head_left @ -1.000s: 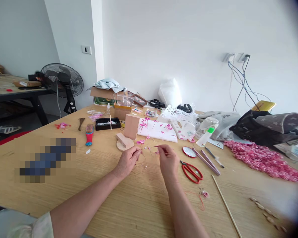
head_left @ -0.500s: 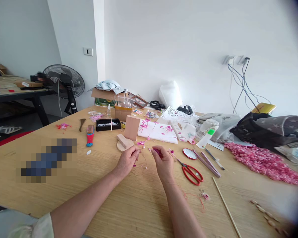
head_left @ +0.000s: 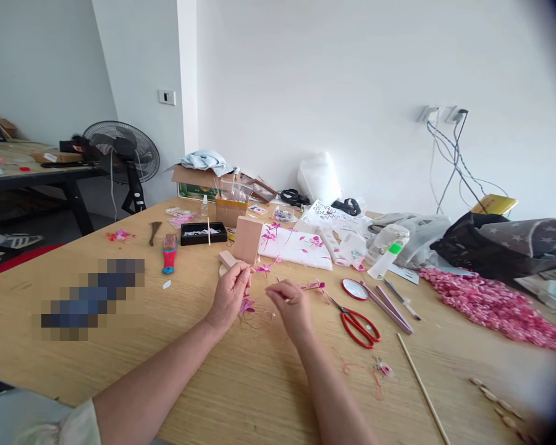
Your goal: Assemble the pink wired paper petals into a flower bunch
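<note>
My left hand [head_left: 230, 292] is closed in a pinch in the middle of the table. A small purple artificial flower [head_left: 246, 305] shows under its fingers, with thin strands hanging below. To its right, my right hand [head_left: 291, 304] is raised with thumb and fingers pressed together; whatever they hold is too fine to make out. Behind that hand lies a pink flower sprig [head_left: 315, 285]. Pink blossoms [head_left: 267, 267] stand beyond both hands, near an upright wooden block [head_left: 248, 240]. Red-handled scissors [head_left: 360, 327] rest to the right of my right hand.
Tweezers [head_left: 391, 309], a round white dish [head_left: 354, 288] and a wooden stick [head_left: 422, 386] lie on the right. A pile of pink material [head_left: 495, 306] is farther right. A red brush [head_left: 169, 253] and a black tray [head_left: 204, 233] stand left of the block.
My right hand has turned and shifted slightly left, and the purple piece at its fingertips no longer shows there. More of the purple flower now shows beneath my left hand.
</note>
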A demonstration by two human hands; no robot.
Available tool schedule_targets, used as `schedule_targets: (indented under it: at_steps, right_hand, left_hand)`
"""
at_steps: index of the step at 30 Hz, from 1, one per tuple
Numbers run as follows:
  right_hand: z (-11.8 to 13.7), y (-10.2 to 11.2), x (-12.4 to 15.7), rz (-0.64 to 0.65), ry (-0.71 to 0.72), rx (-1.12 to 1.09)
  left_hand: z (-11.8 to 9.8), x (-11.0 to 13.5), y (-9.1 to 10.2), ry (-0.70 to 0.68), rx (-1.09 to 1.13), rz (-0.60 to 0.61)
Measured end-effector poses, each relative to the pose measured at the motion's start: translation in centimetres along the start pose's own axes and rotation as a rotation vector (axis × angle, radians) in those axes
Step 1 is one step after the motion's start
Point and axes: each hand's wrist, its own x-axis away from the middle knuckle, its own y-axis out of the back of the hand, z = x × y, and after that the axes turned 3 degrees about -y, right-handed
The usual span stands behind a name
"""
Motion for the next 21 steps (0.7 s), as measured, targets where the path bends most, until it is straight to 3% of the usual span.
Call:
schedule_targets:
  at_steps: [2, 4, 6, 10, 14, 21]
  right_hand:
    - [0.7, -1.3, 0.4, 0.151, 0.096, 0.080]
    - [1.3, -1.7, 0.5, 0.214, 0.159, 0.143]
    - [1.5, -1.2, 0.5, 0.157, 0.167, 0.163]
    - [1.3, 0.4, 0.2, -0.086, 0.034, 0.039]
    - [1.0, 0.9, 0.2, -0.102, 0.028, -0.058]
    - [1.0, 1.1, 0.2, -0.141, 0.132, 0.150]
  left_hand:
    - [-0.2, 0.1, 0.0, -0.012, 0.022, 0.020]
    - [-0.1, 0.2, -0.1, 0.002, 0.050, 0.058]
    - [-0.1, 0.3, -0.2, 0.032, 0.089, 0.084]
    - [0.1, 0.7, -0.7, 0.186, 0.262, 0.155]
    - [0.2, 1.1, -1.1, 0.301, 0.409, 0.232]
    - [0.3, 1.1, -1.1, 0.310, 0.383, 0.302]
